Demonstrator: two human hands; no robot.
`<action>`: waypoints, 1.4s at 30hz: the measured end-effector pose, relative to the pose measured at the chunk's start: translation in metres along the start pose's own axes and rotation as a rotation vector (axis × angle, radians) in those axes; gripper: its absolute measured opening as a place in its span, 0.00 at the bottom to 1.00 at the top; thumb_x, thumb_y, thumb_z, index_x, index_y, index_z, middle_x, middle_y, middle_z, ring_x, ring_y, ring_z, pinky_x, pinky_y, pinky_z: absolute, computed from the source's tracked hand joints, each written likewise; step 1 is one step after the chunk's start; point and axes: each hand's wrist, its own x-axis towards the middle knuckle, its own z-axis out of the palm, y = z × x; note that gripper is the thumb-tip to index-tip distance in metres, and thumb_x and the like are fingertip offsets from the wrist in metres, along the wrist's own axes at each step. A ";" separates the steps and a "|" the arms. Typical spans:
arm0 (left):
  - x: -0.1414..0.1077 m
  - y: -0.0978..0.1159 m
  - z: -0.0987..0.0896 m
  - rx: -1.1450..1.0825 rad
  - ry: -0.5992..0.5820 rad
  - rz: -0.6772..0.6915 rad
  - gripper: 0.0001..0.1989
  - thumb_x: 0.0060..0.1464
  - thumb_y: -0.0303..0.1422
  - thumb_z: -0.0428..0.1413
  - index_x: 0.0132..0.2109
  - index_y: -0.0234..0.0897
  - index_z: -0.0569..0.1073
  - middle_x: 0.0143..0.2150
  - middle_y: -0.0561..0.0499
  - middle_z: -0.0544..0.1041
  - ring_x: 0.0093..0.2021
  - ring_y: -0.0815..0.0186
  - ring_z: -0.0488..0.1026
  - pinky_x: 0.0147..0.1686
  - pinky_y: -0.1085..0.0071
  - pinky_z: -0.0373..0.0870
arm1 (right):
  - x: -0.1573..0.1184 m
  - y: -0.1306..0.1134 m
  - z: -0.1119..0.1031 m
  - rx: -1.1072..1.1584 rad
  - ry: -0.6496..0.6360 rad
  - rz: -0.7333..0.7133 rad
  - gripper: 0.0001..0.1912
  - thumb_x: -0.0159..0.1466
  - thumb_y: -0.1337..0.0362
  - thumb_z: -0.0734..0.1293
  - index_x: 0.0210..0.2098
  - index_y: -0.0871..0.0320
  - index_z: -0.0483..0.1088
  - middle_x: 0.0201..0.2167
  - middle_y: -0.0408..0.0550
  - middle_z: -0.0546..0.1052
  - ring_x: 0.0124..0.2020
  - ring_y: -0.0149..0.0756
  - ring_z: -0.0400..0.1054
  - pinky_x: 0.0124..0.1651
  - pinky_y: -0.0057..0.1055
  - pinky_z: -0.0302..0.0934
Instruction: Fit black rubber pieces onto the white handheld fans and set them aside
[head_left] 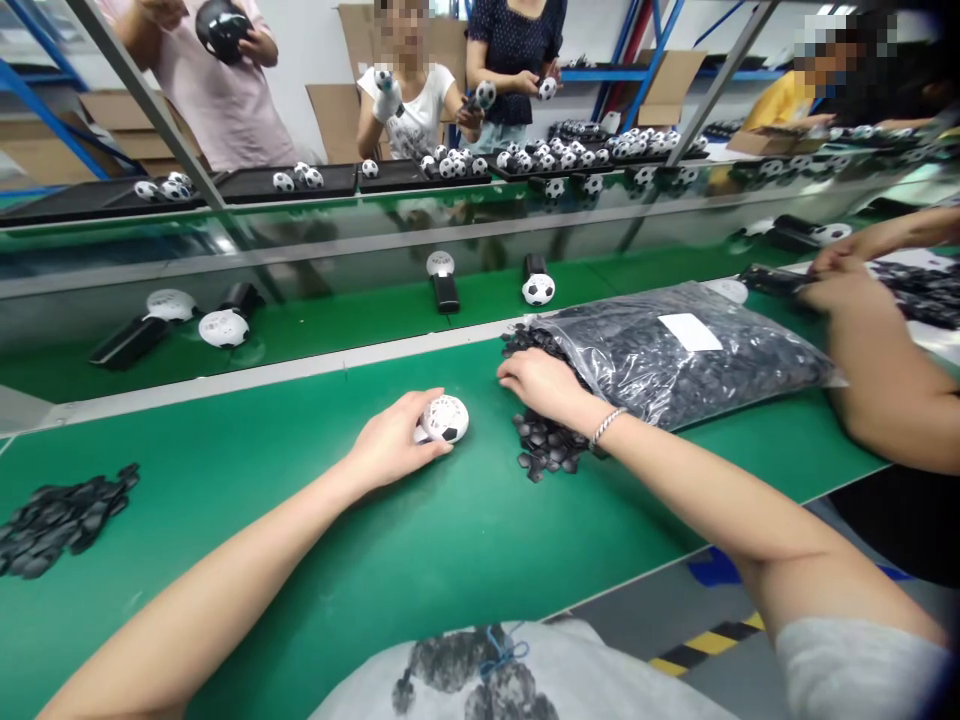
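Observation:
My left hand [401, 437] is wrapped round a white ball [447, 418] with an openwork top and a black patch on its lower side, low over the green table [450, 540]. Over a heap of small black pieces [551, 445] is my right hand [544, 383], its fingers bent together at the heap's left edge; whatever lies between the fingertips is too small to make out. Beside it rests a clear plastic bag [697, 350] full of black pieces, its mouth towards my right hand.
Another pile of black pieces [64, 520] lies at the left. Behind a pale ledge, a green belt [330, 320] carries balls with black handles [446, 292]. Trays of small footballs [300, 180] stand beyond. A co-worker's arms [870, 330] reach in at the right.

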 end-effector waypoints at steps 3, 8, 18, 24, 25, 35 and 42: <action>0.001 -0.002 -0.002 0.006 -0.019 -0.007 0.32 0.44 0.40 0.55 0.57 0.43 0.57 0.55 0.50 0.65 0.49 0.59 0.67 0.45 0.67 0.66 | 0.000 0.019 -0.006 -0.364 -0.071 -0.039 0.10 0.59 0.73 0.58 0.31 0.65 0.71 0.31 0.56 0.72 0.37 0.39 0.60 0.36 0.31 0.52; 0.003 -0.005 -0.012 0.082 -0.088 0.068 0.31 0.44 0.33 0.51 0.58 0.47 0.57 0.56 0.55 0.64 0.52 0.60 0.65 0.47 0.68 0.64 | 0.004 0.031 -0.006 -0.503 -0.140 -0.223 0.10 0.59 0.74 0.57 0.32 0.67 0.70 0.31 0.57 0.72 0.35 0.39 0.61 0.37 0.31 0.52; 0.005 -0.008 -0.019 0.143 -0.121 0.193 0.34 0.42 0.22 0.47 0.58 0.49 0.57 0.57 0.56 0.64 0.52 0.58 0.62 0.48 0.61 0.58 | -0.018 0.002 -0.004 0.281 -0.046 -0.236 0.15 0.58 0.75 0.57 0.38 0.58 0.71 0.34 0.47 0.71 0.34 0.30 0.64 0.39 0.27 0.58; 0.008 -0.011 -0.021 0.129 -0.134 0.269 0.35 0.42 0.19 0.46 0.57 0.51 0.58 0.56 0.57 0.65 0.53 0.59 0.60 0.52 0.59 0.53 | -0.034 -0.026 0.011 0.455 -0.038 -0.347 0.11 0.61 0.65 0.60 0.41 0.57 0.71 0.33 0.48 0.70 0.36 0.31 0.64 0.40 0.28 0.59; 0.007 -0.010 -0.021 0.138 -0.125 0.262 0.35 0.42 0.19 0.45 0.57 0.51 0.58 0.56 0.57 0.65 0.54 0.59 0.59 0.53 0.58 0.52 | -0.034 -0.028 0.012 0.428 0.006 -0.351 0.11 0.62 0.63 0.60 0.39 0.57 0.72 0.33 0.48 0.70 0.36 0.32 0.64 0.40 0.29 0.59; -0.002 0.004 -0.010 0.097 -0.058 0.122 0.36 0.42 0.48 0.56 0.58 0.45 0.57 0.56 0.49 0.65 0.55 0.54 0.58 0.57 0.47 0.40 | -0.029 -0.046 0.012 0.644 -0.004 -0.216 0.05 0.58 0.65 0.64 0.31 0.59 0.70 0.31 0.44 0.73 0.32 0.29 0.65 0.37 0.26 0.59; 0.001 0.008 -0.004 0.084 0.013 0.076 0.29 0.46 0.49 0.53 0.55 0.44 0.62 0.52 0.51 0.69 0.52 0.56 0.62 0.56 0.50 0.44 | -0.019 -0.050 0.020 0.837 -0.012 -0.149 0.05 0.56 0.64 0.66 0.27 0.61 0.68 0.27 0.43 0.68 0.29 0.27 0.63 0.34 0.26 0.59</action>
